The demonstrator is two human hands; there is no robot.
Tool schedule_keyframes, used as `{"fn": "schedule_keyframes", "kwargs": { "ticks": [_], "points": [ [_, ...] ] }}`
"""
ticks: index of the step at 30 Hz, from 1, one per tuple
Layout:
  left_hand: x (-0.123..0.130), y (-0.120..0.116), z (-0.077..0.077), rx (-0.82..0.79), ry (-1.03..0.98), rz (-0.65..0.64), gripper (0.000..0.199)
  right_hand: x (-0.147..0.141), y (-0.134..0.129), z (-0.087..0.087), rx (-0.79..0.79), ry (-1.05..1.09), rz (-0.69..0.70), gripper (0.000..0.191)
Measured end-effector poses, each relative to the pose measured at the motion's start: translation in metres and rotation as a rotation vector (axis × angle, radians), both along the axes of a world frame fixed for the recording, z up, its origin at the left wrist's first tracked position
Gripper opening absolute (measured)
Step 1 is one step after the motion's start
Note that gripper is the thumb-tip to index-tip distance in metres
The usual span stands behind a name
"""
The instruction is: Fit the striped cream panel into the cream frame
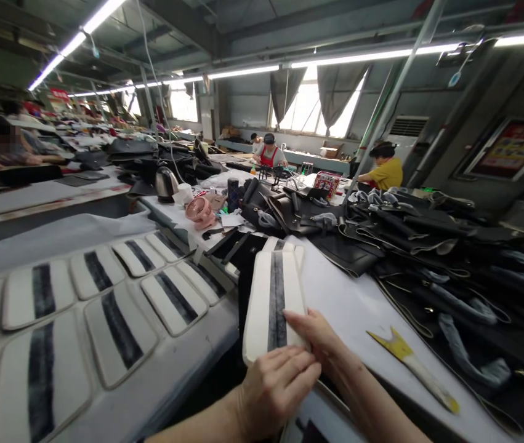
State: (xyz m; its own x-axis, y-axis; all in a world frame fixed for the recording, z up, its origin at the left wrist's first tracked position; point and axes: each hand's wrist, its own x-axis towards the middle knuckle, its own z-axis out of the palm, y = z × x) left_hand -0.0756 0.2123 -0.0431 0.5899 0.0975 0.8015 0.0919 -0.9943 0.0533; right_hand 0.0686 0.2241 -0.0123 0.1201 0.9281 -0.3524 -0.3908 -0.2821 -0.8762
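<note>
A white padded panel (258, 295) with rounded corners and a dark stripe down its middle is held up in front of me, long side pointing away. My right hand (319, 335) grips its right edge, thumb lying on the top face. At the near right corner my left hand (281, 380) is closed, its fingers curled over the panel's near end; the fingertips are partly hidden. Just beyond the held panel, more white striped pieces (272, 243) show at its far end.
Similar striped panels (120, 329) lie in rows on the left table. Right of my hands, a yellow-ended brush-like tool (412, 363) rests on the white tabletop (349, 320). Black bags (428, 271) are piled at right. A pink fan (200, 212) and metal kettle (166, 184) stand ahead; people work beyond.
</note>
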Motion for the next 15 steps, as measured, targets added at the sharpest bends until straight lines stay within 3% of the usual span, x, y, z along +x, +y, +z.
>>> {"fn": "schedule_keyframes", "kwargs": {
  "ticks": [3,5,7,9,12,15],
  "points": [
    [-0.012,-0.010,0.021,-0.021,-0.022,-0.072,0.030,0.011,-0.012,0.000,0.022,0.017,0.027,0.033],
    [-0.028,-0.016,0.039,-0.081,-0.128,-0.037,0.031,0.027,-0.025,0.007,0.070,0.033,0.087,0.035],
    [-0.044,-0.020,0.053,-0.316,-0.328,0.116,0.032,0.049,-0.042,0.015,0.106,0.029,0.157,0.034],
    [-0.054,-0.018,0.056,-0.643,-0.458,0.281,0.027,0.073,-0.061,0.023,0.109,-0.019,0.185,0.031],
    [-0.056,-0.009,0.033,-1.073,-0.363,0.291,0.021,0.109,-0.093,0.033,0.084,-0.143,0.125,0.031],
    [-0.044,-0.007,-0.018,-1.435,-0.150,0.103,0.032,0.144,-0.130,0.046,0.021,-0.266,0.103,0.030]
  ]
}}
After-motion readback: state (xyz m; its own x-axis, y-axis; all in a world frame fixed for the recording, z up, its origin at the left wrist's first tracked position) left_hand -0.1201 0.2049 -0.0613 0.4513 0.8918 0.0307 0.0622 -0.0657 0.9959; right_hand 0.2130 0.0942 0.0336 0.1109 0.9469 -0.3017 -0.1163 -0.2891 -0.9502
